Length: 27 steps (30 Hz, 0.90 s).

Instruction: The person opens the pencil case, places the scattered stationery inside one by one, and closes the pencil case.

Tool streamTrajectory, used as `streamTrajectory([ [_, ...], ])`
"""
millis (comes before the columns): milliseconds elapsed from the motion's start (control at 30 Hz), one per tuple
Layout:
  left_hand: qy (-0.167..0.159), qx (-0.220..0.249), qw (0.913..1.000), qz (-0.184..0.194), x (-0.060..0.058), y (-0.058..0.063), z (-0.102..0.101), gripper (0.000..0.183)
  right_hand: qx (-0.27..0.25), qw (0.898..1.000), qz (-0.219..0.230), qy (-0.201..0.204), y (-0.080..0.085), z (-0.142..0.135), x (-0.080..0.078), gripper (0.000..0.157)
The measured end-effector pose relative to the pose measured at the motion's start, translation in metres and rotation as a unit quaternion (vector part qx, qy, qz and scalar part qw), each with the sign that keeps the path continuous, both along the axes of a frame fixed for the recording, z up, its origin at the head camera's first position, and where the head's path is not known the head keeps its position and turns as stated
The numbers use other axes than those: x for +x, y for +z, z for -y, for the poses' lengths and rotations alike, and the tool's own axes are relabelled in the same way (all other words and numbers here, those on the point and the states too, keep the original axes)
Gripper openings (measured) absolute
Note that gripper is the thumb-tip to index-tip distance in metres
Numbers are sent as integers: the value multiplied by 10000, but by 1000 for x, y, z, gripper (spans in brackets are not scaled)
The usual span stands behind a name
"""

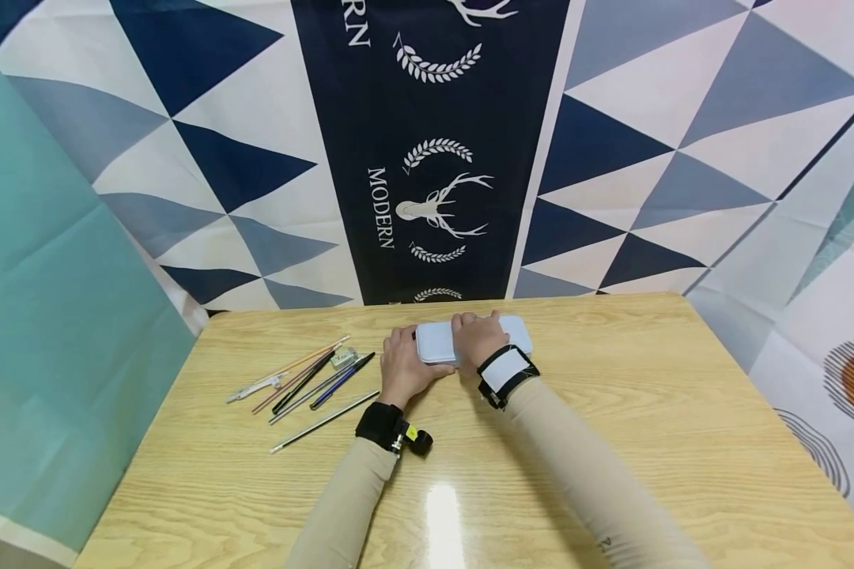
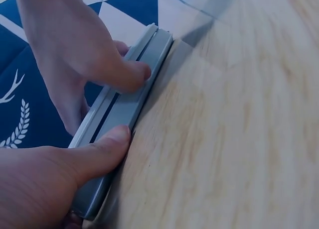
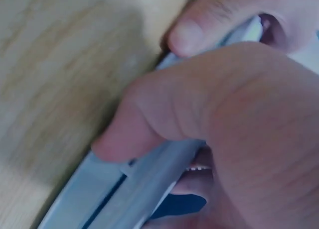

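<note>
While wrist views show the case [image 2: 124,108], the head adds pens [image 1: 343,381].

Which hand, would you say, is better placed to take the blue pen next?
Probably the left hand: it grips the case close to the pen; the right hand grips farther away.

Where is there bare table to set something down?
Right of the pencil case and right sleeve; left of the left sleeve, this side of the lone pencil; and between the sleeves. Crowded: left of the left hand, where pens, a compass and an eraser lie.
</note>
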<state>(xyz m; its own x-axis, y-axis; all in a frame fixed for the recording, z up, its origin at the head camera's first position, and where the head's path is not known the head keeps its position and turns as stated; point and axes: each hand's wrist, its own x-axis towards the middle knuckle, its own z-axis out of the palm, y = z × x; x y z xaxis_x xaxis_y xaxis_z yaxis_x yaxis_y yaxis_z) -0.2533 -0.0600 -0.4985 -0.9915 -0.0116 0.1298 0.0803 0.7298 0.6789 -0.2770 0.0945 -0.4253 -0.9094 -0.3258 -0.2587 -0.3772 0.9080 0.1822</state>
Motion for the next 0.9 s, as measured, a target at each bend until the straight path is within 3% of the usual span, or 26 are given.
streamTrajectory([
  [200,83,136,9998,144,0,-1,1,105,-105,9981,-17,614,5,-14,-5,90],
  [300,79,180,9997,162,-1,-2,2,105,-336,9968,101,720,12,-23,-5,85],
  [533,40,191,9996,199,-1,-2,2,104,-1122,9901,449,714,22,-40,-8,88],
  [900,70,177,9996,211,2,4,1,106,-2053,9760,436,578,39,-53,-13,62],
])
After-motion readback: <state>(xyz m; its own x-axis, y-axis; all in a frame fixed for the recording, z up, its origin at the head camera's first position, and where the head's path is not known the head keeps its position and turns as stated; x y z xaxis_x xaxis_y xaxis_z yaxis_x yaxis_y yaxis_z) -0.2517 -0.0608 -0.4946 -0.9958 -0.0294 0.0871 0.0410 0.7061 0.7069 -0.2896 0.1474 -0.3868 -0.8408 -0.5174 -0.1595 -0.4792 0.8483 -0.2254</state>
